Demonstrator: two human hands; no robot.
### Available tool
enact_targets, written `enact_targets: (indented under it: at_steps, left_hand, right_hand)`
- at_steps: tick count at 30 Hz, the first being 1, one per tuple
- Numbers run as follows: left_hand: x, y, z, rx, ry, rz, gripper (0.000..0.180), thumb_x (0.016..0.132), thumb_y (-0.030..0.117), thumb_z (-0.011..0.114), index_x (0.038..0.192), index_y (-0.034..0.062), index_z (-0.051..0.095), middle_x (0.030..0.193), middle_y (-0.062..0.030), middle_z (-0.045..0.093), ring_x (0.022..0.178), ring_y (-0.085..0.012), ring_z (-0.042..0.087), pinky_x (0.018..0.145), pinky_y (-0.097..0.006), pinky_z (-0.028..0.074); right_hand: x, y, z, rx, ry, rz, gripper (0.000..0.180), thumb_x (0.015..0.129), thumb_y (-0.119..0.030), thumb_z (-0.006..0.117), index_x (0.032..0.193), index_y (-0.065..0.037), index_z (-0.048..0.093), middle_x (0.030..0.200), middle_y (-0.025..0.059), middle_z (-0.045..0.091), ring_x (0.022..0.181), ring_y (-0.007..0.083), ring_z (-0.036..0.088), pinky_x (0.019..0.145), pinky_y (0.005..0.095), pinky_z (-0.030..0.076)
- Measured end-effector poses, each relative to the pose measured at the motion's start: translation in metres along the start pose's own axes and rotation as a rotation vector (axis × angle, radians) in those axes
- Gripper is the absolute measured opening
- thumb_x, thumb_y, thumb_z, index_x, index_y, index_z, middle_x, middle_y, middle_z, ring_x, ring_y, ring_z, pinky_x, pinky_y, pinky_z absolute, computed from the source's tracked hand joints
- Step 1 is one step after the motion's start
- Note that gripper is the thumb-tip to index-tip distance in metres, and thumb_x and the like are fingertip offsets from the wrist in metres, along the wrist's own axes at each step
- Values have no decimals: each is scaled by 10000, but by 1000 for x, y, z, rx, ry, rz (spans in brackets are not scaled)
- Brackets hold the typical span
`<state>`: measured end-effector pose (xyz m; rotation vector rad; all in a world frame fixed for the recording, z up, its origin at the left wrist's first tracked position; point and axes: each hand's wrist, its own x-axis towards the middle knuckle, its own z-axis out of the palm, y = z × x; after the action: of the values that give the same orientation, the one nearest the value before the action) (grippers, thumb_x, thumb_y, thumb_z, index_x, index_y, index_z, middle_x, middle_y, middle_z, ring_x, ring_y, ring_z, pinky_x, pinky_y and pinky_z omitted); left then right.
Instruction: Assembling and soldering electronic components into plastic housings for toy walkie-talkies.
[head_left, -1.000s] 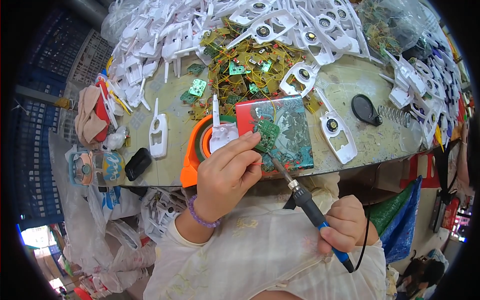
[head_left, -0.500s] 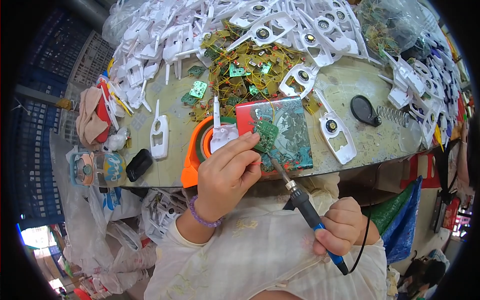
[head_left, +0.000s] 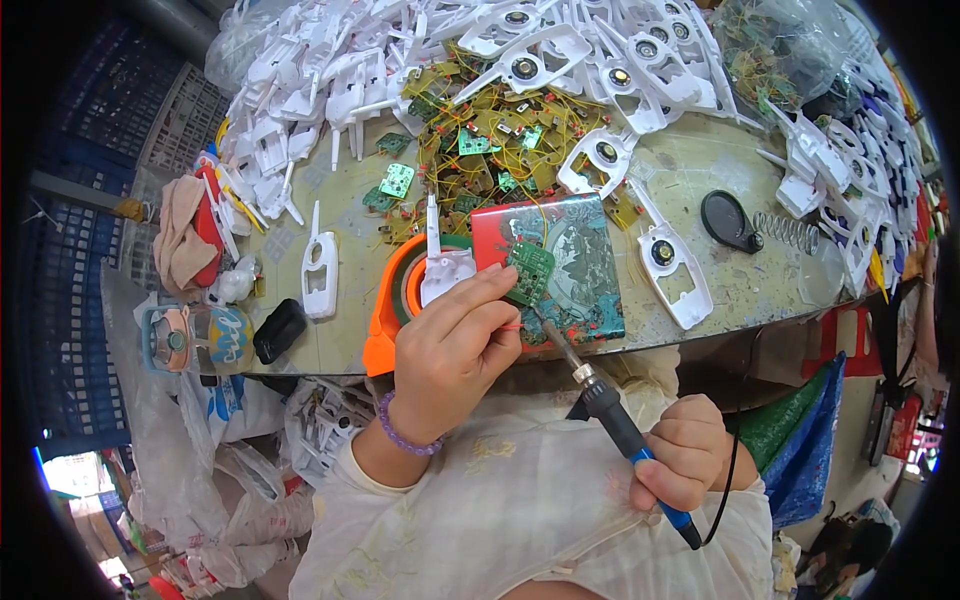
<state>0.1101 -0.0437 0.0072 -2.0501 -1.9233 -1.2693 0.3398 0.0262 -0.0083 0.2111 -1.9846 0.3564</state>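
My left hand (head_left: pixel 452 340) is closed at the left edge of a green circuit board (head_left: pixel 531 273), its upper fingertips pressed on the board. A thin reddish wire end (head_left: pixel 513 326) sticks out by the lower fingers; the thumb's grip is partly hidden. In my right fist (head_left: pixel 685 455) is a soldering iron (head_left: pixel 615 420) with a blue and black handle, its tip at the board's lower edge. Under the board lies a red box with a dark patterned top (head_left: pixel 590 255). Left of it, a white plastic housing (head_left: pixel 446 272) rests over an orange tape roll (head_left: pixel 381 335).
Behind the box spreads a heap of circuit boards with yellow wires (head_left: pixel 480 165), backed by piled white housings (head_left: pixel 350 80). To the right are a single housing (head_left: pixel 672 270), a black round part (head_left: pixel 727 220) and a metal spring (head_left: pixel 785 232). A clear bottle (head_left: pixel 205 338) stands left.
Hardly anything differs. The soldering iron and my right hand have shifted very slightly; my left hand stays at the board.
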Motion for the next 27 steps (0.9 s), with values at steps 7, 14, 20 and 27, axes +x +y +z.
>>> enact_targets:
  at_steps: [7, 14, 20, 27]
  left_hand:
    - [1, 0, -2, -3, -9, 0, 160, 671, -29, 704, 800, 17, 621, 1019, -112, 675, 947, -264, 667, 751, -322, 559]
    - [2, -10, -19, -99, -125, 7, 159, 690, -16, 712, 827, 11, 635, 1028, -109, 676, 952, -264, 664, 770, -324, 552]
    - [-3, -12, -28, -182, -153, 18, 258, 720, -10, 709, 974, 5, 663, 1135, -122, 634, 1080, -295, 603, 877, -367, 504]
    - [-19, -1, -16, -340, 1, -300, 257, 717, -7, 718, 966, 40, 676, 954, -76, 662, 890, -241, 612, 797, -337, 468]
  right_hand:
    - [-14, 0, -2, -72, 182, 46, 308, 907, -337, 596, 918, -43, 502, 663, 42, 543, 466, 141, 484, 401, 272, 371]
    - [-18, -5, -3, -35, 352, 245, 261, 963, -289, 483, 977, -30, 456, 614, 61, 488, 468, 183, 468, 426, 301, 373]
    - [-19, -2, -5, -79, 387, 253, 296, 963, -325, 476, 982, -30, 451, 621, 53, 488, 452, 169, 458, 420, 292, 367]
    - [-24, -1, -6, -65, 329, 324, 295, 980, -347, 434, 1003, -53, 424, 640, 66, 482, 502, 176, 469, 469, 287, 391]
